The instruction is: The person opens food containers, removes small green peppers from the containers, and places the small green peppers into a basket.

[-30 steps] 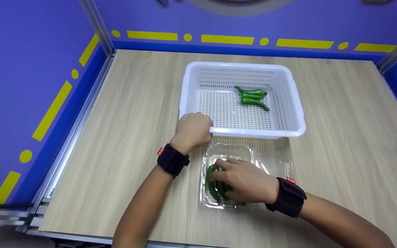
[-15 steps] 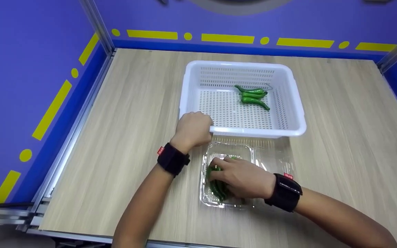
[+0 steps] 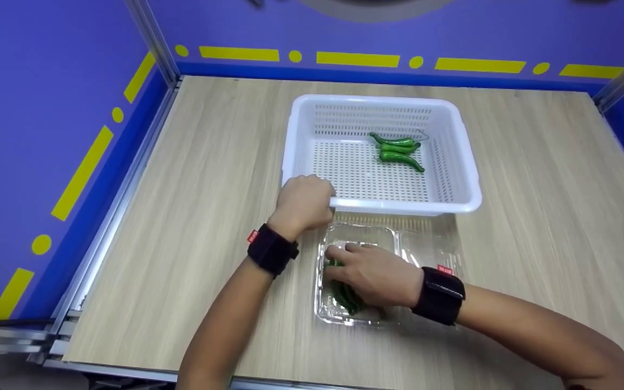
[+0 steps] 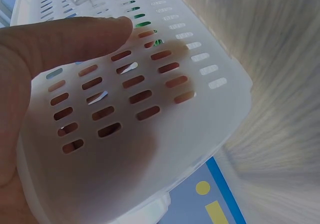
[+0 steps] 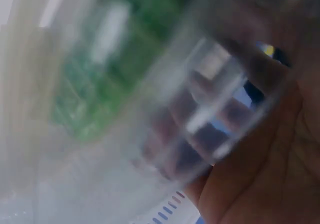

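A white perforated basket point(image 3: 467, 162) stands mid-table with three green peppers point(image 3: 398, 151) at its back right. My left hand point(image 3: 304, 203) grips the basket's near-left corner; in the left wrist view the thumb point(image 4: 65, 39) lies on the basket wall point(image 4: 205, 99). Just in front of the basket lies an open clear plastic tray point(image 3: 363, 234). My right hand point(image 3: 369, 273) reaches into it, fingers curled over a bunch of green peppers point(image 3: 344, 295). The right wrist view is blurred: green peppers point(image 5: 95, 79), the clear tray point(image 5: 210, 114) and my palm point(image 5: 265, 179).
The tray's clear lid point(image 3: 431, 246) lies folded open to the right. The wooden table point(image 3: 193, 173) is bounded by purple walls with yellow markings and a metal rail point(image 3: 106, 227) along the left side.
My right hand has slid a little left and away from me inside the clear tray, over the peppers. The left hand and the basket have not moved.
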Tool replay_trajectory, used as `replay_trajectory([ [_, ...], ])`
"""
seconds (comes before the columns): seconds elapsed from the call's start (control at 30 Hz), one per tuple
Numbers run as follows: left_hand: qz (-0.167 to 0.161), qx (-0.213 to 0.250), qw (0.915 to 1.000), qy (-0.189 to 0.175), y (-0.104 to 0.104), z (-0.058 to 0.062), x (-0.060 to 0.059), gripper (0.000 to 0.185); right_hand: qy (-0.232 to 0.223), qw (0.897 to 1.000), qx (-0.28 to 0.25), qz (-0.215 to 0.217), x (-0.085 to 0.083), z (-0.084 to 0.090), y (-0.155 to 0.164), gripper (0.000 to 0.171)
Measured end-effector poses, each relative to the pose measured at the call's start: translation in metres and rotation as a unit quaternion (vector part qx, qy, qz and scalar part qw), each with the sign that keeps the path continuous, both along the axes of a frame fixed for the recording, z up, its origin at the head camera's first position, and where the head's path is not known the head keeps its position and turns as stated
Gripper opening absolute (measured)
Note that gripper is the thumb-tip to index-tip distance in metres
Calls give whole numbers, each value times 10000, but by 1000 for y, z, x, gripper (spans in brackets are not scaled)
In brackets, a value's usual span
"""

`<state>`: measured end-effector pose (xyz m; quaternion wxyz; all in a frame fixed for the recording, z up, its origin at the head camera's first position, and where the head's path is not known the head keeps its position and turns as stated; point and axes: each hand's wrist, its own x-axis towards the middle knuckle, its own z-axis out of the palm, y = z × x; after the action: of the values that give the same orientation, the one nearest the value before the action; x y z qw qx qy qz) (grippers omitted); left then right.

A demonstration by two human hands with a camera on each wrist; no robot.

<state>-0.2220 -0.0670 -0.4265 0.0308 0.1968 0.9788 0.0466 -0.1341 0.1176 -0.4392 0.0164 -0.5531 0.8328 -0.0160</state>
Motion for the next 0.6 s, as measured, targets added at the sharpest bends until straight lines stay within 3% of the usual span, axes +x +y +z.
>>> replay_trajectory([
  [0.27,8,-22,10000,-10,1,0,-1,28,354,9993,99,116,-5,0,-1,33],
  [0.6,17,45,10000,-54,1,1,-1,24,75,9996,139,239,-11,0,-1,34],
])
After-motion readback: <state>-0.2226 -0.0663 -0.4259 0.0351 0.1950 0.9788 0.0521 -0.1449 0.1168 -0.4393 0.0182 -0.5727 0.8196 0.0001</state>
